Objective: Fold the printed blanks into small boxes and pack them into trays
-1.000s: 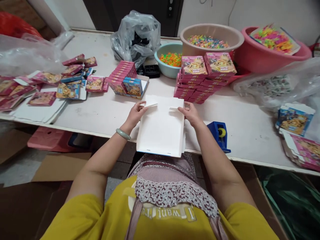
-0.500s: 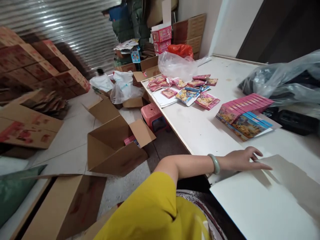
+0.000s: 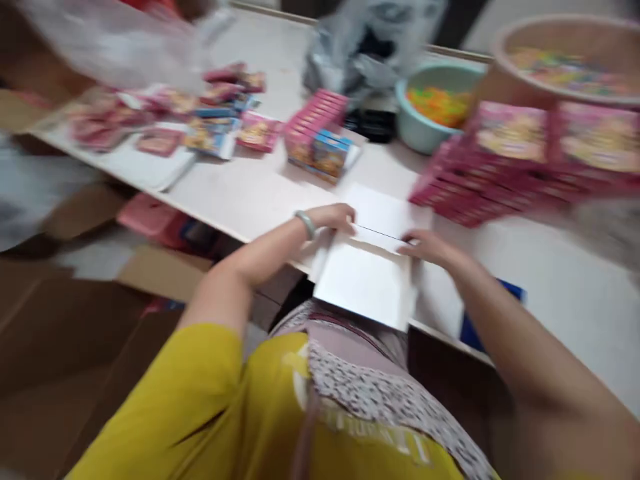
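Observation:
The picture is blurred by motion. A white cardboard box blank (image 3: 367, 273) lies at the table's near edge, in front of my body. My left hand (image 3: 333, 217), with a green bangle on the wrist, presses on the blank's far left corner. My right hand (image 3: 425, 245) rests on its far right part, along a fold line. Both hands lie flat on the card with fingers down. Just beyond the blank stands a row of pink and blue small boxes (image 3: 317, 137).
A stack of pink boxes (image 3: 505, 167) lies at the right. A teal bowl (image 3: 435, 113) and a beige basin (image 3: 570, 60) hold coloured bits. Loose boxes (image 3: 200, 123) are scattered at the left. A blue tape dispenser (image 3: 510, 293) sits behind my right arm. Brown cartons (image 3: 75, 320) stand on the floor.
The view swung left to the floor and cartons, then back to the table. Both hands stay on the white blank, whose far flap now looks folded down flatter.

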`<control>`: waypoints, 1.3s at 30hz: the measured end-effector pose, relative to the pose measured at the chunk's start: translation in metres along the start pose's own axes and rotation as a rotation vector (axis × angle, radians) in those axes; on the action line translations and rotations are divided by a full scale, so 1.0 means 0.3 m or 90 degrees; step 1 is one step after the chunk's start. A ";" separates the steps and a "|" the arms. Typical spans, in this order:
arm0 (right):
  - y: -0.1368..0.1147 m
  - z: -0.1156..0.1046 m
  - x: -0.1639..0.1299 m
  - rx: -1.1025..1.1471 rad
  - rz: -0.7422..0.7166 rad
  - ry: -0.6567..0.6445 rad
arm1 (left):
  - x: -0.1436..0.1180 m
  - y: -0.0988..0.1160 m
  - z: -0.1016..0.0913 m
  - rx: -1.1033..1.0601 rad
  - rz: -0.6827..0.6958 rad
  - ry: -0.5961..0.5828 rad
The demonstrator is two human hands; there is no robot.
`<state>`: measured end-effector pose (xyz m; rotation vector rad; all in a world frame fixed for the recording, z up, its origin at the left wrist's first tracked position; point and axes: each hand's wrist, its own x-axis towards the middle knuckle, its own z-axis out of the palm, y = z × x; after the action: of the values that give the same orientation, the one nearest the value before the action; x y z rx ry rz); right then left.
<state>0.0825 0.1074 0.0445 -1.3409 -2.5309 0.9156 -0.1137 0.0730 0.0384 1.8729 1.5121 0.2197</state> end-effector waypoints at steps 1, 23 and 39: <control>0.062 -0.046 -0.051 -0.069 0.061 -0.008 | 0.023 0.007 0.007 0.095 0.007 0.022; 0.144 -0.036 -0.086 -0.506 -0.046 -0.095 | 0.083 0.082 0.140 0.502 0.164 0.061; 0.062 -0.068 -0.067 -0.489 -0.011 -0.091 | 0.025 0.126 0.027 0.444 0.101 0.054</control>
<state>0.1155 0.1085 0.0535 -1.4328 -3.1536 -0.0091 -0.0775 0.0741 0.0534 2.5560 1.6252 -0.1910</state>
